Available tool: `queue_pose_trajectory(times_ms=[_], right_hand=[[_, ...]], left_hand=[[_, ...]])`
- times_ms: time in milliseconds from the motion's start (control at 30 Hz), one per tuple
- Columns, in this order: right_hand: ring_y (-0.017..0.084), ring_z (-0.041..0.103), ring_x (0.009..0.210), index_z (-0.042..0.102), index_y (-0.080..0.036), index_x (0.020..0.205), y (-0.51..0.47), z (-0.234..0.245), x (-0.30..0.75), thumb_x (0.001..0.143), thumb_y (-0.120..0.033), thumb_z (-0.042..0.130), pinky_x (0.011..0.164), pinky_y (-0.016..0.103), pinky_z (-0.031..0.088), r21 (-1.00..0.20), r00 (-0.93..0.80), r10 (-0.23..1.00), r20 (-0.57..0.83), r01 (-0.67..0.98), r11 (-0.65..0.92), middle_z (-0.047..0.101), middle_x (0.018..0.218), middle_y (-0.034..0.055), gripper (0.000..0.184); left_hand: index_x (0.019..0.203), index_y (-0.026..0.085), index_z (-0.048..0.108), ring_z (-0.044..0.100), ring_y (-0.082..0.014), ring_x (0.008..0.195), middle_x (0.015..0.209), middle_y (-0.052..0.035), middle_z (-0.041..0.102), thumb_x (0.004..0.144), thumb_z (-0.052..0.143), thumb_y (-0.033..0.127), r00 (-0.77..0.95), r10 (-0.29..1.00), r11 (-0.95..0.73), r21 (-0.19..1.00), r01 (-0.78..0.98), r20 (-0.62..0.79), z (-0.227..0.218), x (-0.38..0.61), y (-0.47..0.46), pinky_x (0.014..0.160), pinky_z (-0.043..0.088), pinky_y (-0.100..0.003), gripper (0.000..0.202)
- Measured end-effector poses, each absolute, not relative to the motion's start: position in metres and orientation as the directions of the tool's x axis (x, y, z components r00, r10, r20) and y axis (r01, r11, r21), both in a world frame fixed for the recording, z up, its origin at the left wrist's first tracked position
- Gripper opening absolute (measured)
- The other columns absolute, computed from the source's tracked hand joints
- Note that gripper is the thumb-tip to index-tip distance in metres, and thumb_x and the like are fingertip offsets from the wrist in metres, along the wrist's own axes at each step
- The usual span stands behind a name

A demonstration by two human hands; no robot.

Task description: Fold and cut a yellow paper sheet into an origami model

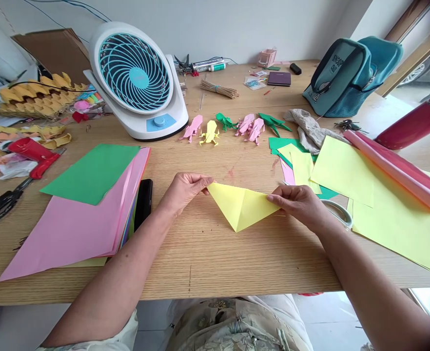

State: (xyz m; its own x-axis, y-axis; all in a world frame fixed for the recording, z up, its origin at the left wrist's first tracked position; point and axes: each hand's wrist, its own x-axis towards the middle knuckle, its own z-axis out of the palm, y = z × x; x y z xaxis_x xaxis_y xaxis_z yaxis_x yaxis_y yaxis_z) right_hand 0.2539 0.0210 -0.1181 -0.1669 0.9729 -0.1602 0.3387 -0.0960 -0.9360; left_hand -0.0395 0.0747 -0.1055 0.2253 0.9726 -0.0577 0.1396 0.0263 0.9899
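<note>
A yellow paper [241, 205], folded into a triangle with its tip toward me, lies on the wooden table [215, 263]. My left hand [184, 189] pinches its upper left corner. My right hand [300, 204] pinches its right corner, fingers pressed together on the edge. A row of small folded paper figures [233, 127], pink, yellow and green, stands beyond the paper near the fan.
A stack of pink and green sheets [87, 204] lies left, beside a black phone [144, 202]. A white and blue fan [138, 80] stands behind. Yellow sheets [390, 204], a pink roll [398, 168], a teal bag [350, 73] sit right. Black scissors [1, 204] and red tool [34, 153] lie far left.
</note>
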Motion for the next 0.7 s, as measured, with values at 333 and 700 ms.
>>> queue_pose_trajectory(times_ms=[333,700], right_hand=[[0.01,0.041,0.053,0.066,-0.019,0.064,0.02,-0.114,0.253,0.075,-0.059,0.072,0.047,0.026,0.031,-0.94,-0.16,0.978,-0.137,0.333,-0.077,0.05,0.055,-0.0009,0.042],[0.01,0.041,0.053,0.065,-0.017,0.064,0.019,-0.112,0.248,0.072,-0.059,0.075,0.048,0.025,0.029,-0.963,-0.113,0.983,-0.142,0.246,-0.11,0.051,0.055,-0.0015,0.043]], left_hand=[[0.091,0.016,0.076,0.062,-0.011,0.07,0.085,-0.0061,0.074,0.077,0.071,0.06,0.334,0.932,0.135,0.99,0.034,-0.138,-0.106,-0.045,0.073,0.059,0.04,-0.019,0.046],[0.1,0.014,0.073,0.068,-0.0226,0.101,0.105,-0.0086,0.076,0.065,0.088,0.032,0.469,0.85,0.329,0.937,-0.121,-0.238,-0.118,-0.008,0.042,0.095,0.05,-0.036,0.042]])
